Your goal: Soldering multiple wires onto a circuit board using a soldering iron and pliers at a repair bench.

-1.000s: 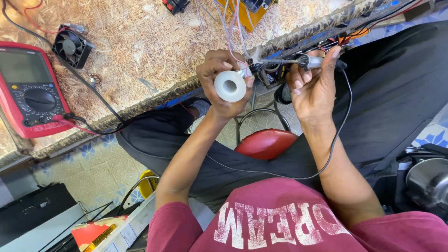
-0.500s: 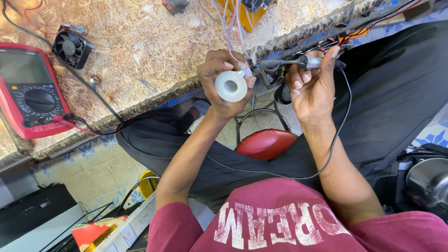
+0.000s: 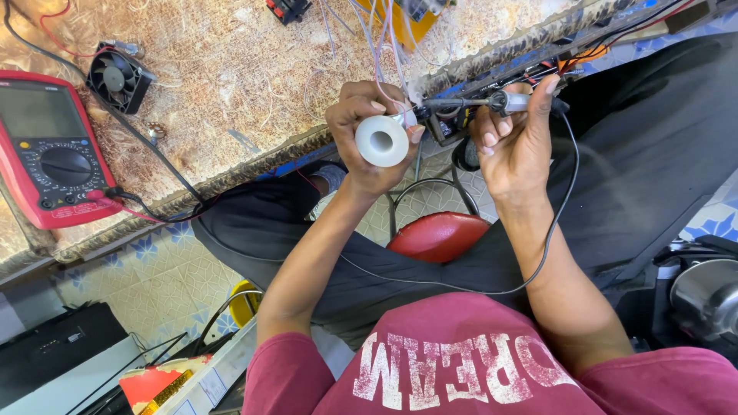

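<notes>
The left hand [image 3: 369,131] has its fingers curled round a white solder spool [image 3: 382,141], the hollow core turned toward the camera, so the wire end can be fed off toward the bench edge just beyond it. Right of the spool, the right hand [image 3: 516,142] is wrapped around the handle of a soldering iron [image 3: 492,102], fingers pressed closed on it, the dark tip lying level and aimed back at the spool; I judge the two are held close so the tip and solder meet at the bundle of thin wires [image 3: 384,46] hanging down above the spool. The iron's black cord [image 3: 557,230] loops below the right wrist and across the lap, slack enough not to tug. Left of the spool, well apart on the worn bench [image 3: 231,92], sit a red multimeter [image 3: 50,150] and a small black fan [image 3: 117,78]. Below the spool is a red stool seat [image 3: 438,237]. Both hands work past the bench's ragged edge, over the lap, where there is open room; toward the bench, the wires crowd in.
</notes>
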